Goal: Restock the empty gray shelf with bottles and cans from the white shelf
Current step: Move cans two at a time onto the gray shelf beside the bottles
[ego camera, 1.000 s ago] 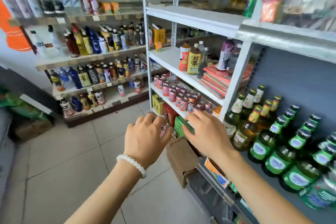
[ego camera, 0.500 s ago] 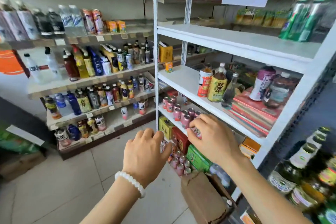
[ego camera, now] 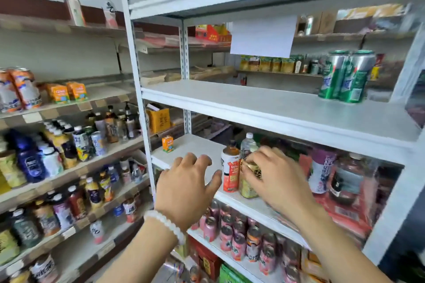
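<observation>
- a person's right hand (ego camera: 279,178) closes its fingers (ego camera: 249,169) round the top of a yellow-labelled bottle (ego camera: 248,187) on the white shelf (ego camera: 264,208), pinching it near the cap; motion blur hides exactly how firm the hold is.
- the left hand (ego camera: 187,187), a pale bead bracelet (ego camera: 165,225) at the wrist, hovers over the bare part of the same shelf with fingers spread and loose, holding nothing, just beside an orange-and-white bottle (ego camera: 230,169).
- to lift cleanly, the bottle looks best drawn straight up and out toward the aisle, since the orange-and-white bottle stands touching or nearly touching it and a clear bottle (ego camera: 248,145) stands close behind; a sideways pull could topple either.
- a lower grip on the body would likely steady it better than the cap alone, and the free left hand is well placed to take the orange-and-white bottle or brace it.
- the bottle in hand stands upright at the front edge of the white shelf, its label yellow-green with dark print, its top hidden under the fingers; it seems a small plastic drink bottle, light enough for one hand.
- pink cans (ego camera: 232,234) crowd the shelf below, two green cans (ego camera: 346,77) stand on the shelf above, and the gray shelf is not plainly in view.
</observation>
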